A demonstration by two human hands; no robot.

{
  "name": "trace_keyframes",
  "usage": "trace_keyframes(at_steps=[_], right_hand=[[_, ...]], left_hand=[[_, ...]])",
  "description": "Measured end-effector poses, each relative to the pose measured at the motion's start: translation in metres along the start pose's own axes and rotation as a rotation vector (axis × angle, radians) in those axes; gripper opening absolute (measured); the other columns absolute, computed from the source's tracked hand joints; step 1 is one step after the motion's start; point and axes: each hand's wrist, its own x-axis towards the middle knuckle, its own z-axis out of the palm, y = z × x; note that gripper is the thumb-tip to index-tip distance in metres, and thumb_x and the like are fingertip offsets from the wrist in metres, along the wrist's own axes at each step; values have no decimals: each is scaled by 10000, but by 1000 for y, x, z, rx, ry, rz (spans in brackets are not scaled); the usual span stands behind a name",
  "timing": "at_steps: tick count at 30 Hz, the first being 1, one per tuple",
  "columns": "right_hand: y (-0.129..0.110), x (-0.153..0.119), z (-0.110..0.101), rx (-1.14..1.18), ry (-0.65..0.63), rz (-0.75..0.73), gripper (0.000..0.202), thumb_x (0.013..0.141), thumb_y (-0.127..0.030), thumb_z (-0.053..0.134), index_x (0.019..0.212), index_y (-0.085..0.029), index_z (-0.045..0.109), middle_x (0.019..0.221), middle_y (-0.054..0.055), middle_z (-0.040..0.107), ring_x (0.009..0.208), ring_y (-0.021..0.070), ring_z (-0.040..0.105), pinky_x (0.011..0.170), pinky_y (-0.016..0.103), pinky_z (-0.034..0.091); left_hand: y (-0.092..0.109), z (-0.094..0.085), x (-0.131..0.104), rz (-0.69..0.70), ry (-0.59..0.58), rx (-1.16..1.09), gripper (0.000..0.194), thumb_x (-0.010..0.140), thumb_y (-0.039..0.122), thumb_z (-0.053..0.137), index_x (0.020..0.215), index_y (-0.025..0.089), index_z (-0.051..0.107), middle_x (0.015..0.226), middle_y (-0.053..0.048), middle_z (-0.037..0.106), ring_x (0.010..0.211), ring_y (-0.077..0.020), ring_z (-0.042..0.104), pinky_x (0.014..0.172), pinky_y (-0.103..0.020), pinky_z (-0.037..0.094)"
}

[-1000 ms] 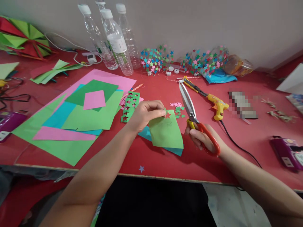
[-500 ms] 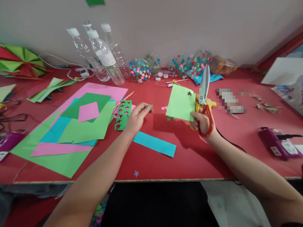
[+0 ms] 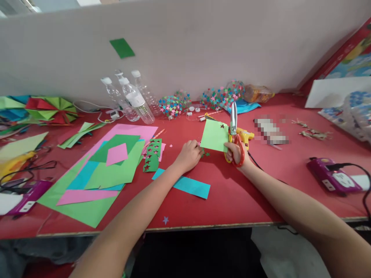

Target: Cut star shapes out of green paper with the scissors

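Observation:
My right hand [image 3: 235, 153] grips scissors [image 3: 234, 119] with red and yellow handles, blades pointing up. The same hand pinches a light green paper [image 3: 214, 136] with a star-shaped hole near its top corner. My left hand [image 3: 189, 156] is down at the red table, fingers curled together and their tips hidden. Small green paper stars [image 3: 206, 154] lie just right of it, partly under the light green paper's lower edge. A blue paper strip [image 3: 193, 187] lies below my left wrist. Left of that hand is a dark green strip [image 3: 152, 154] with star holes.
Stacked coloured sheets [image 3: 116, 175] cover the left of the table. Clear bottles [image 3: 139, 102] and star-covered balls [image 3: 171, 106] stand along the wall. A yellow glue gun [image 3: 245, 136] lies behind my right hand. Purple power strips [image 3: 333, 175] sit at both sides.
My left hand has moved right and down to the table near the small stars; the green star at its fingertips no longer shows. The view has tilted up, showing more wall.

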Motion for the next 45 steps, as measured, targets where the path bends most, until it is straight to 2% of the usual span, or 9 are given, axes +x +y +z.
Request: trace_keyframes(at_steps=[5, 9, 11, 14, 20, 26, 33, 39, 45], right_hand=[[2, 0, 4, 81, 46, -60, 334, 681, -335, 610, 548, -249, 316, 332, -91, 322, 258, 78, 308, 315, 250, 272], [-2, -2, 7, 118, 37, -68, 379, 647, -346, 667, 554, -251, 312, 328, -91, 329, 263, 82, 310, 309, 250, 272], [-4, -3, 8, 138, 46, -78, 371, 637, -332, 668, 559, -248, 316, 330, -91, 334, 269, 79, 303, 308, 247, 273], [-6, -3, 8, 172, 71, -104, 341, 640, -321, 631, 552, -245, 309, 331, -87, 330, 274, 77, 309, 311, 242, 278], [-6, 1, 8, 193, 86, -119, 347, 626, -299, 623, 533, -246, 293, 328, -63, 359, 281, 89, 356, 307, 236, 277], [-5, 1, 8, 173, 85, -145, 322, 645, -291, 607, 531, -236, 312, 346, -72, 350, 272, 77, 345, 320, 238, 301], [-4, 1, 4, 145, 14, -121, 332, 660, -301, 628, 487, -223, 356, 343, -68, 363, 262, 79, 353, 318, 238, 284], [-6, -3, 4, 96, -55, -106, 323, 679, -317, 639, 481, -216, 404, 334, -60, 390, 258, 87, 361, 307, 236, 281], [-1, -5, 5, 12, -79, -120, 357, 718, -382, 612, 487, -223, 391, 327, -61, 377, 261, 85, 355, 314, 234, 283]], left_hand=[[-2, 7, -2, -54, 49, 62, 288, 928, 363, 453, 882, 139, 629, 994, -136, 543, 976, -277, 497, 822, -416, 412], [-3, 5, -5, -116, 146, -83, 237, 915, 352, 483, 911, 144, 598, 967, -125, 573, 951, -270, 515, 827, -409, 418], [-3, 1, -7, -112, 202, -162, 195, 925, 296, 459, 888, 161, 595, 946, -110, 587, 947, -255, 526, 842, -399, 418], [-4, -4, -9, -123, 272, -210, 263, 957, 255, 364, 846, 177, 588, 907, -102, 596, 929, -237, 539, 848, -387, 422], [-2, -9, -11, -140, 370, -343, 281, 967, 225, 290, 928, 188, 566, 947, -111, 634, 953, -224, 570, 868, -355, 433], [3, -9, -12, -141, 385, -482, 259, 973, 287, 300, 893, 208, 534, 854, -83, 634, 839, -206, 588, 779, -328, 442], [9, -11, -17, -156, 330, -595, 298, 976, 381, 304, 848, 224, 523, 743, -30, 603, 732, -178, 580, 706, -298, 434], [11, -14, -19, -221, 286, -885, 304, 949, 464, 369, 957, 220, 550, 777, -25, 619, 764, -178, 597, 701, -287, 428], [10, -12, -17, -316, 300, -1158, 261, 871, 441, 515, 928, 190, 555, 835, -28, 619, 802, -161, 592, 717, -260, 447]])
